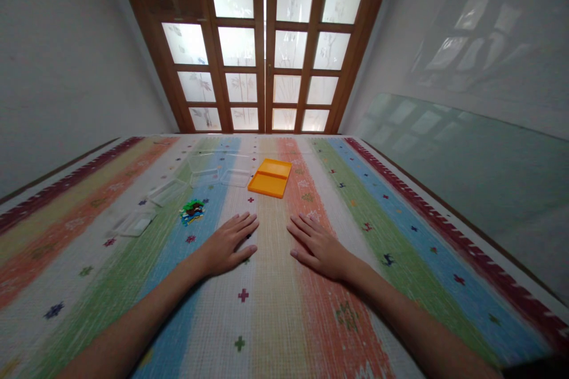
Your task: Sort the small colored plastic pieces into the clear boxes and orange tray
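Left hand [229,243]: flat, palm down, fingers spread and slightly fanned, resting on the striped rug [275,308]; holds nothing. Lies on the blue and cream stripes, near the middle of the rug.

Right hand [316,247]: flat, palm down, fingers spread, resting on the cream and orange stripes just beside the left hand, a narrow strip of rug between them; holds nothing.

Small pile of coloured bricks [192,211]: green, blue, brown and yellow pieces heaped together on the blue stripe, near the left hand, toward the rug's left edge and a little farther out.

Orange tray [270,177]: shallow, rectangular, two compartments, lying flat beyond both hands toward the rug's far edge; contents cannot be made out.

Clear plastic trays [203,169]: several shallow, transparent lids or dishes, set in a loose arc from just beside the orange tray out toward the rug's left edge; the nearest one [136,224] lies left of the brick pile.

Striped rug: woven, with lengthwise bands and small cross motifs.

Wooden door [267,41]: frosted glass panes, beyond the rug's far edge.

Glass sheet [466,154]: leaning against the right wall.
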A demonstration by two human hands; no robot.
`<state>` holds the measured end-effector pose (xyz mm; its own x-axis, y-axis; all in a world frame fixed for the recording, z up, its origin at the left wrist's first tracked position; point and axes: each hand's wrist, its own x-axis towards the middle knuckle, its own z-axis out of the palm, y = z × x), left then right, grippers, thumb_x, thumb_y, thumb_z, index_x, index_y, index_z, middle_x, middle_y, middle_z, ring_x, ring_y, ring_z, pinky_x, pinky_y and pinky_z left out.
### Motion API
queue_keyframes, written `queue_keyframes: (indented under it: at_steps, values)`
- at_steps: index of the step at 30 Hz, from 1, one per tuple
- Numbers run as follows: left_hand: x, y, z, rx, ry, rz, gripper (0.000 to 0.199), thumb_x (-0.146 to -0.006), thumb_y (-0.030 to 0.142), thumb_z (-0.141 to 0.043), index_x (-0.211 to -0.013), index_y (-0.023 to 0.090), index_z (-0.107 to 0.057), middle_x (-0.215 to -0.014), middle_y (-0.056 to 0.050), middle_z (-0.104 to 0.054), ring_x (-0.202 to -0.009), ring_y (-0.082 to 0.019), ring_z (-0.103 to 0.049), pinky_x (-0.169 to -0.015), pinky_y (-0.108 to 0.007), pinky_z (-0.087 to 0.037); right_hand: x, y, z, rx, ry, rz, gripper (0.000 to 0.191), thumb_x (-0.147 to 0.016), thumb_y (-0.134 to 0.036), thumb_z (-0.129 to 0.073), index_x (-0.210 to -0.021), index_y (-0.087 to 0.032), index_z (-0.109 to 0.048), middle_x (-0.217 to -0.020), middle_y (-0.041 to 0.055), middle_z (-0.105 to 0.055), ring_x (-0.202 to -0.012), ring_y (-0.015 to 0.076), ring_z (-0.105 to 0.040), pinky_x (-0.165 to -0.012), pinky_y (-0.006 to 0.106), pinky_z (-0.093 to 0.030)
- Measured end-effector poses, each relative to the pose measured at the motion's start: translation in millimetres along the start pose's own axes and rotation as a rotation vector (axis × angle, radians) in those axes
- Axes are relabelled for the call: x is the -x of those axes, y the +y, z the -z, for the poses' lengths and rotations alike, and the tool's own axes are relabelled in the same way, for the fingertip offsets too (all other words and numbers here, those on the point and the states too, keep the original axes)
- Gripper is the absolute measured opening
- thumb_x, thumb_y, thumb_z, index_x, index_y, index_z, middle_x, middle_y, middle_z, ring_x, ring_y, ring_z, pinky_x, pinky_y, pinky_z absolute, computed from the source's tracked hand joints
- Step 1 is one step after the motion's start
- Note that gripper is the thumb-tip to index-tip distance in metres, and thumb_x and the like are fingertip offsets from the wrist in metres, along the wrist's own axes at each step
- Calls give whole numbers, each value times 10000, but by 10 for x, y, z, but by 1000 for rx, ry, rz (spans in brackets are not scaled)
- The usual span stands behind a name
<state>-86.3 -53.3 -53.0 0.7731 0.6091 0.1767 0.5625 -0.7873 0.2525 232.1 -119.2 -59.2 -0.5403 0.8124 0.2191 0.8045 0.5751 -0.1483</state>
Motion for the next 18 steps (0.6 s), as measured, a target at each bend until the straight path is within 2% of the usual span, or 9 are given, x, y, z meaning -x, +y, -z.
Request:
queue_keyframes:
  at_steps: [18]
  values:
    - [-8,12,10,-5,-2,-3,633,-1036,543,-443,-1590,242,-381,-1644,-110,-387,-1541,-305,-340,-1265,-546,-293,5,5,7,-21,-4,-7,618,-1041,-513,-456,-1565,-186,-459,-1613,154,-431,-1524,303,-355,-1248,559,-288]
